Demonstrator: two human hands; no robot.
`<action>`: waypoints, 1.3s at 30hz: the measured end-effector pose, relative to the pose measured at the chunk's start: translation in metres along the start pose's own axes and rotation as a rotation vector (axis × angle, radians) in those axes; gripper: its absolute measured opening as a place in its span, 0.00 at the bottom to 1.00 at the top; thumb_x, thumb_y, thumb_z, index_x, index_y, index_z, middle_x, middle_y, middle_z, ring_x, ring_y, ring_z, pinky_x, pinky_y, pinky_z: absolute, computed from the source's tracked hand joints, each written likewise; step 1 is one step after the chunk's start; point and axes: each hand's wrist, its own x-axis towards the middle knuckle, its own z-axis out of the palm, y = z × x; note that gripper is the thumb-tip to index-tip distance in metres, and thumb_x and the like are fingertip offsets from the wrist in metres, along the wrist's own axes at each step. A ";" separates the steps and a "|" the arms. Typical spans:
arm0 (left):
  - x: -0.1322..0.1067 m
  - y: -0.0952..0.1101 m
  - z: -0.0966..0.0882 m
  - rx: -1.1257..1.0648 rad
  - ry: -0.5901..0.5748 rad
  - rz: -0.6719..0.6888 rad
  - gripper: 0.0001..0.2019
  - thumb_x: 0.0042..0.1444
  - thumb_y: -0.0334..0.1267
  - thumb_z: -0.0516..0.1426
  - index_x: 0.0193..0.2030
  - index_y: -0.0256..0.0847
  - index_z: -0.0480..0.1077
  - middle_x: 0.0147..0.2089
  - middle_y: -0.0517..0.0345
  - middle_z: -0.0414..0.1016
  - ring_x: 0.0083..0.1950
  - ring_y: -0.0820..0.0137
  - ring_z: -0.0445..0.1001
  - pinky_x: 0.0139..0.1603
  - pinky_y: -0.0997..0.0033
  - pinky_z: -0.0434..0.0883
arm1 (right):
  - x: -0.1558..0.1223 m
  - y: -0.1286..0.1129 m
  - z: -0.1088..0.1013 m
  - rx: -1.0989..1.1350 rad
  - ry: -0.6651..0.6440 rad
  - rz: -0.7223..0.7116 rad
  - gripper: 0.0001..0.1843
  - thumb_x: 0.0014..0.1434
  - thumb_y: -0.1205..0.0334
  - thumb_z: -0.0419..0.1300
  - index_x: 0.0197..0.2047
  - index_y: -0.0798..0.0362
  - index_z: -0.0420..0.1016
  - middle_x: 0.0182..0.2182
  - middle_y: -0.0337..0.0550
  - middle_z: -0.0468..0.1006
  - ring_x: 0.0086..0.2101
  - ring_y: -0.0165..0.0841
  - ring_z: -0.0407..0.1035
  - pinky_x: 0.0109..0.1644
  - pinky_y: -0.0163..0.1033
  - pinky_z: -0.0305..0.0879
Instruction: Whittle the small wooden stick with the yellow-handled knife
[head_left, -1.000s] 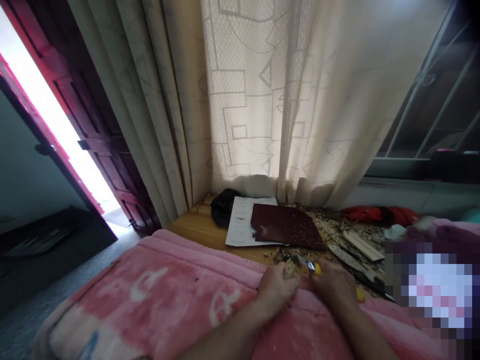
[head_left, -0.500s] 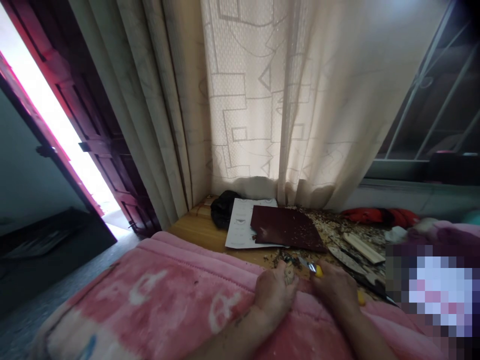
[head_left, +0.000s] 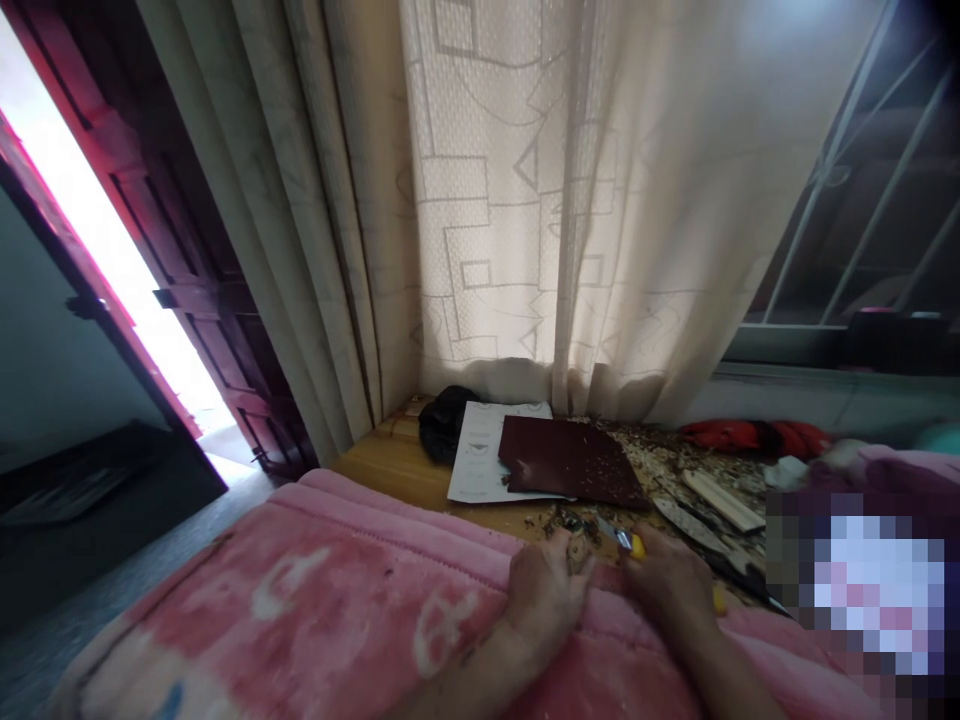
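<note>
My left hand point(head_left: 546, 592) rests on the pink blanket point(head_left: 330, 590), fingers closed round a small pale piece of wood point(head_left: 576, 550). My right hand point(head_left: 671, 583) is just to its right, closed on a yellow-handled knife point(head_left: 628, 541) whose blade points toward the wood piece. Wood shavings point(head_left: 667, 455) lie scattered on the wooden tabletop point(head_left: 390, 462) right beyond both hands.
A dark red sheet point(head_left: 570, 460) lies over a white printed paper point(head_left: 480, 452). A black bundle point(head_left: 442, 420) sits at the back left. Wooden strips point(head_left: 724, 500) and a red cloth point(head_left: 757, 436) lie to the right. Curtains point(head_left: 570, 200) hang behind; a doorway point(head_left: 112, 250) opens left.
Both hands have stayed together at the blanket's edge with only slight shifts; the view has tilted a little.
</note>
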 end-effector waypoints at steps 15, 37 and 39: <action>0.007 -0.008 0.008 -0.067 -0.126 -0.084 0.08 0.46 0.41 0.47 0.30 0.44 0.64 0.28 0.64 0.69 0.30 0.73 0.66 0.24 0.76 0.51 | -0.011 -0.001 0.016 0.104 0.121 -0.307 0.04 0.45 0.62 0.51 0.22 0.51 0.64 0.19 0.38 0.70 0.23 0.29 0.63 0.26 0.32 0.44; 0.013 -0.011 0.006 -0.190 -0.198 -0.056 0.09 0.45 0.39 0.48 0.29 0.40 0.68 0.28 0.61 0.71 0.29 0.73 0.66 0.23 0.79 0.54 | -0.013 -0.009 0.009 0.051 0.057 -0.295 0.06 0.45 0.65 0.48 0.24 0.52 0.65 0.22 0.40 0.71 0.24 0.30 0.63 0.27 0.34 0.43; 0.013 -0.011 0.005 -0.206 -0.198 -0.047 0.10 0.45 0.39 0.48 0.28 0.40 0.68 0.28 0.61 0.70 0.29 0.73 0.66 0.23 0.79 0.54 | -0.013 -0.009 0.009 0.049 0.041 -0.292 0.06 0.45 0.65 0.48 0.24 0.52 0.65 0.22 0.40 0.71 0.24 0.30 0.63 0.27 0.34 0.43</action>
